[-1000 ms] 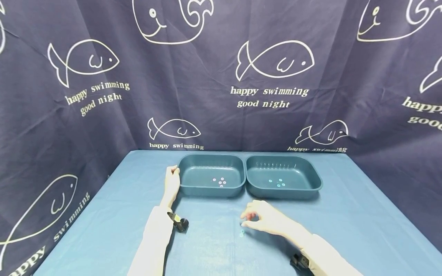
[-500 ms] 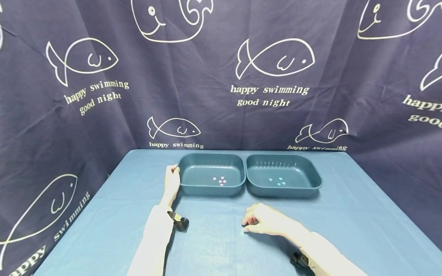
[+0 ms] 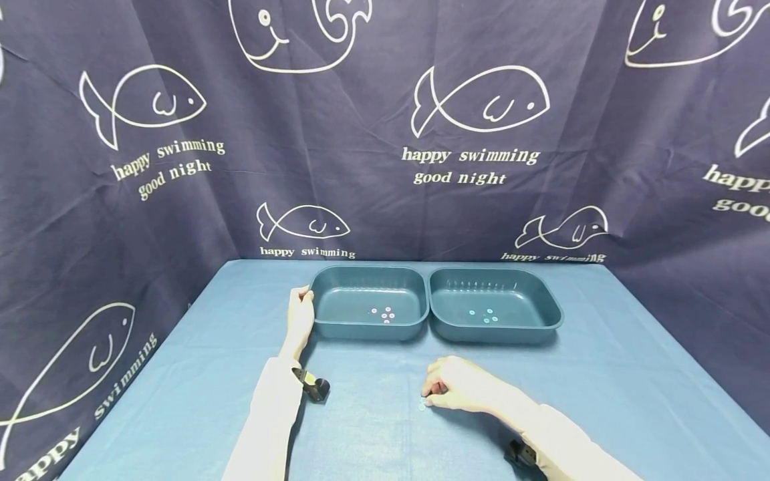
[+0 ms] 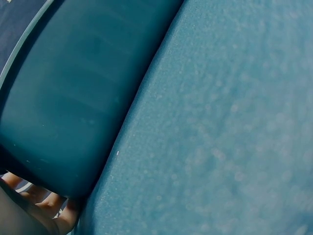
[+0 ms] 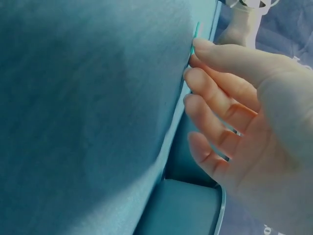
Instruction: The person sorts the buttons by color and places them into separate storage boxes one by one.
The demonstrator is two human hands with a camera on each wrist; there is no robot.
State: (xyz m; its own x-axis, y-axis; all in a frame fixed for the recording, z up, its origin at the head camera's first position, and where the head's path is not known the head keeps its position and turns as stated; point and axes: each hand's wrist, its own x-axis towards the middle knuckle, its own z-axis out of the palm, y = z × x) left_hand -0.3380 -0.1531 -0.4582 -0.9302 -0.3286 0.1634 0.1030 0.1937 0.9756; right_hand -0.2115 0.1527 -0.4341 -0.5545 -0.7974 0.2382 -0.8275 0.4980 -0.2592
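My left hand [image 3: 299, 314] grips the left end of a dark teal plastic bin [image 3: 369, 332]; in the left wrist view its fingers [image 4: 51, 203] lie against the bin's end wall. Several small pink button-like discs lie inside that bin. Low over the table in front of the bins, my right hand [image 3: 460, 385] has its fingers curled, thumb and index fingertip close together. They pinch a thin light-teal button [image 5: 196, 33], seen edge-on in the right wrist view. Another small teal button [image 3: 422, 407] lies on the cloth right by the fingertips.
A second teal bin [image 3: 496, 334] stands against the first one's right side, with several small teal buttons [image 3: 486, 321] in it. Pale blue cloth [image 3: 361, 427] covers the table. A dark fish-print curtain [image 3: 385, 200] hangs behind and at both sides.
My right hand has lowered slightly towards the table, and its thumb and index finger have come together at the teal buttons. The left hand and both bins have stayed put.
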